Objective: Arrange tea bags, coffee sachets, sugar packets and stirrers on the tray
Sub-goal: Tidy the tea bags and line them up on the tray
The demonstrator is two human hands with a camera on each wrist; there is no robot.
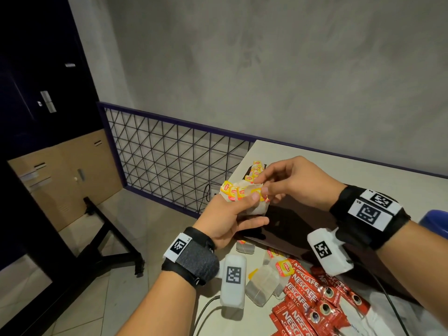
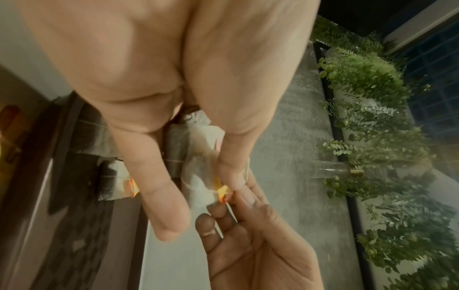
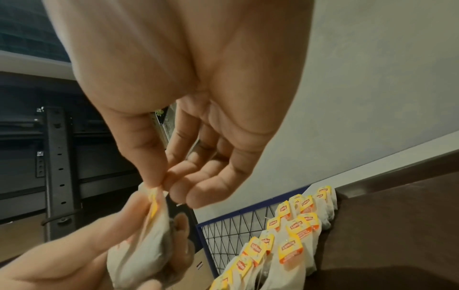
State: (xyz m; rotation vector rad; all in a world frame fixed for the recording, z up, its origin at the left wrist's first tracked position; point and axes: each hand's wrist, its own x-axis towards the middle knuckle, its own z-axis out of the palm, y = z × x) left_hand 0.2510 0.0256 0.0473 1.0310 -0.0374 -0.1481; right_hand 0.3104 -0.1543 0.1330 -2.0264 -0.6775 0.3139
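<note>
White paper tea bags with yellow tags [image 1: 242, 194] sit in a bunch in the left hand [image 1: 232, 214], which grips them with its thumb on top, up above the near left part of the dark brown flat tray [image 1: 303, 221]. The right hand [image 1: 291, 183] pinches the top of one bag in the bunch with its thumb and first finger. On the far end of the tray lies a row of tea bags [image 1: 254, 170]. More loose tea bags [image 1: 264, 280] and shiny red coffee sachets [image 1: 312, 304] lie on the pale table [image 1: 388, 187], near the person. From the left wrist, the left hand [image 2: 174, 117] holds the bunch of tea bags [image 2: 196, 172] between thumb and fingers, and the right hand [image 2: 250, 235] reaches in from below to nip a yellow tag. From the right wrist, the right hand [image 3: 188, 117] pinches a yellow tag at the top of the bunch of tea bags [image 3: 146, 245], while the left hand [image 3: 74, 259] grips the bunch lower down. To the right, the row of tea bags [image 3: 285, 235] lies along the edge of the tray [image 3: 397, 225], each one lapping over the next.
</note>
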